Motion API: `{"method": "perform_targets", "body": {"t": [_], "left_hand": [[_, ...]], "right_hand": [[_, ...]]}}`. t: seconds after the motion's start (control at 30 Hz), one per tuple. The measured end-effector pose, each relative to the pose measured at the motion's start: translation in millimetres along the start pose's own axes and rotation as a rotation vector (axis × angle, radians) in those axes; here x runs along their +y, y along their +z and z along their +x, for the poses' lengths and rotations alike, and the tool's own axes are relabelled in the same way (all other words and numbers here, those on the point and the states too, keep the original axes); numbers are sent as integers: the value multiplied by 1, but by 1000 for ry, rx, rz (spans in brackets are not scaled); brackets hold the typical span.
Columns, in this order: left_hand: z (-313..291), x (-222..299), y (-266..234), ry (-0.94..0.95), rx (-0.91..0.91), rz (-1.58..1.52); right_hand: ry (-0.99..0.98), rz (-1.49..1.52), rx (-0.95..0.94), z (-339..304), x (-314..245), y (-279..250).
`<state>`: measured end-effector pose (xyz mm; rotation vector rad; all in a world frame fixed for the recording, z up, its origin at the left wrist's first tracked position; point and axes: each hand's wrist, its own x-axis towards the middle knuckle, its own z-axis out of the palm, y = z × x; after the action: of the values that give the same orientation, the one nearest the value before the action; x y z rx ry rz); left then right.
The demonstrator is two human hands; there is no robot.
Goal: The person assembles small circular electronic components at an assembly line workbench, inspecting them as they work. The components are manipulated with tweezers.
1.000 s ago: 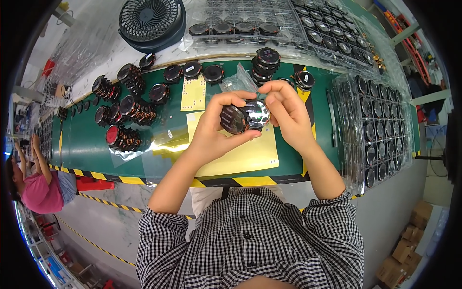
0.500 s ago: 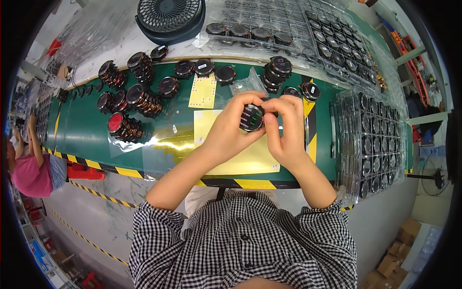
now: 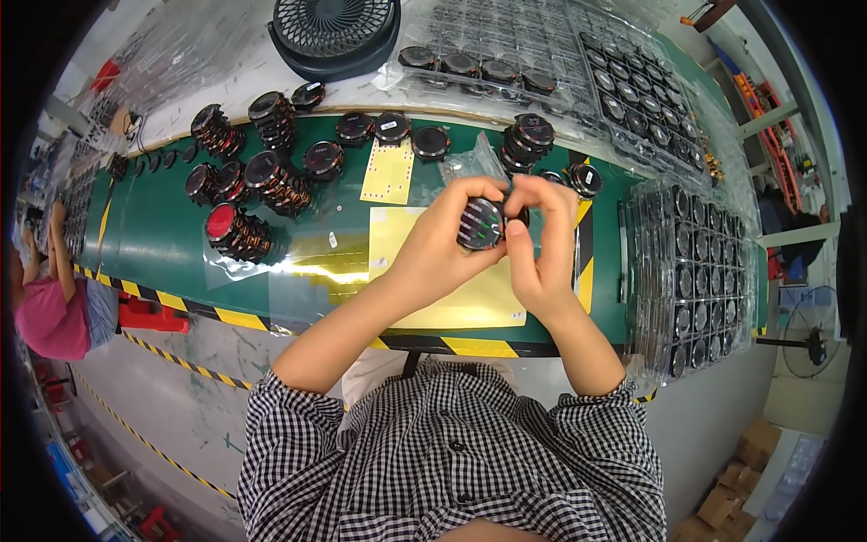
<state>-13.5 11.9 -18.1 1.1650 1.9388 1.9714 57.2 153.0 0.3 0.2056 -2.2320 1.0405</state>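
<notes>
A round black smartwatch (image 3: pixel 480 224) with coloured marks lit on its dark face is tilted in my left hand (image 3: pixel 436 246), whose fingers and thumb wrap its left side and lower rim. My right hand (image 3: pixel 549 257) is at the watch's right edge. Its thumb and forefinger are bent, with a gap between their tips. A small dark part shows by the thumb tip; I cannot make out what it is. Under both hands lies a yellow sheet (image 3: pixel 452 312) on the green mat. A clear plastic bag (image 3: pixel 471 163) lies just beyond my fingers.
Stacked round watches (image 3: pixel 278 182) stand to the left, one stack topped in red (image 3: pixel 219 221). Another stack (image 3: pixel 526 140) is beyond my right hand. Clear trays of watches (image 3: pixel 691 280) are at right. A dark fan (image 3: pixel 334 36) stands at the back. A co-worker (image 3: pixel 54 312) is far left.
The right thumb and forefinger have parted from their pinch at the watch's side. The watch has shifted slightly right in my left hand. The whole view has shifted a little.
</notes>
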Motion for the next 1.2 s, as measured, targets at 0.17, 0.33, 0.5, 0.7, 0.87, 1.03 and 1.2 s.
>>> {"method": "perform_targets", "body": {"t": [0.17, 0.33, 0.5, 0.7, 0.87, 1.03, 1.2], "left_hand": [[4, 8, -1, -258, 18, -404], [4, -4, 0, -51, 34, -134], [11, 8, -14, -275, 212, -415], [12, 9, -23, -405, 181, -669], [12, -1, -32, -425, 70, -1105], [13, -1, -34, -324, -247, -1641], [14, -1, -30, -263, -427, -1821]], "right_hand": [[641, 791, 9, 0, 14, 5], [1093, 1500, -78, 5, 10, 3], [975, 1654, -125, -1, 31, -5], [989, 1645, -85, -1, 27, -4], [834, 1458, -42, -3, 19, -5], [253, 478, -17, -5, 2, -10], [-42, 183, -5, -2, 6, -12]]}}
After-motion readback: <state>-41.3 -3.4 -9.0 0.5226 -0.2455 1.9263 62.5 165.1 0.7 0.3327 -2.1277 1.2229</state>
